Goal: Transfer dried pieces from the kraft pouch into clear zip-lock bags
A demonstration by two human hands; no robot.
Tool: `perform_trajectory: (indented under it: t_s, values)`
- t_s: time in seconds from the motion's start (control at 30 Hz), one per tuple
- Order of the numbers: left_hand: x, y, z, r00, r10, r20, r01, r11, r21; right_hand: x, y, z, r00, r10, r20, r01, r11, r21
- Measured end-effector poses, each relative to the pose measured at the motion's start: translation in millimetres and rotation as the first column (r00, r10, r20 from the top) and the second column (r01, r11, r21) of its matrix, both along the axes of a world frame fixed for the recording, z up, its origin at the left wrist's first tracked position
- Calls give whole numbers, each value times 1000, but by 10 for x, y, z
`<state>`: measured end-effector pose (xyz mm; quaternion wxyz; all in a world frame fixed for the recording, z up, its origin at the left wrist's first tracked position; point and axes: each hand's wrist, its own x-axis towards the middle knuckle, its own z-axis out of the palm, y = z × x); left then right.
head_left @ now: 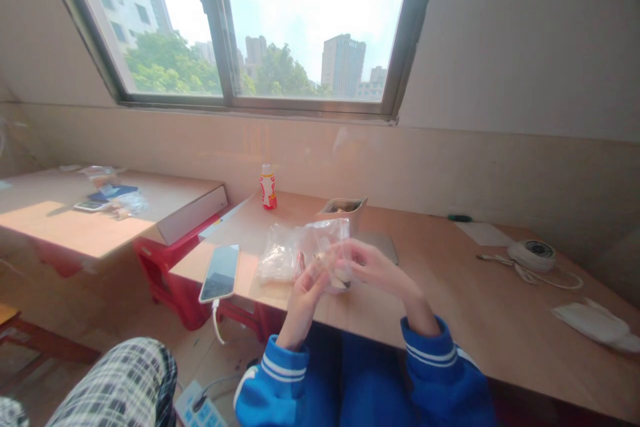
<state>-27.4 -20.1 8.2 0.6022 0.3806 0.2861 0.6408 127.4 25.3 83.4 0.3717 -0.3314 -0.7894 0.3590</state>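
Observation:
Both my hands meet over the front edge of the wooden table (pixel 425 260). My left hand (pixel 306 290) has its fingers closed on a clear plastic bag (pixel 327 237). From the right, my right hand (pixel 367 261) pinches the same bag, which holds small items too blurred to name. Just left of it lies another clear bag (pixel 277 257) with pale contents. Behind my hands stands an open pouch (pixel 345 210). A white phone (pixel 220 273) with a cable plugged in rests at the table's left edge.
A red and white bottle (pixel 268 188) stands at the back. On the right are a round white device (pixel 531 255) with its cord and a white packet (pixel 595 321). A person's checked trouser leg (pixel 120 387) and a power strip (pixel 200 407) are at lower left.

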Motion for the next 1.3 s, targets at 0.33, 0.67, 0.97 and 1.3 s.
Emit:
perform_trajectory:
  t_s: [0.33,0.67,0.97,1.3]
  values:
    - [107,-20,80,993,29,113,-32,999,26,-162,15,-5,984,-151,-94,147,988,-53]
    - [120,-2,-32,967,7,256,15,996,-85,-149,484,222,687,-469,-554,594,802,58]
    - [21,-18,-15,956,16,294,1,998,-57,-52,274,164,875,-411,-256,479,815,327]
    - [74,-10,-1,995,7,98,-9,1000,26,76,19,-134,978,-199,-60,202,979,38]
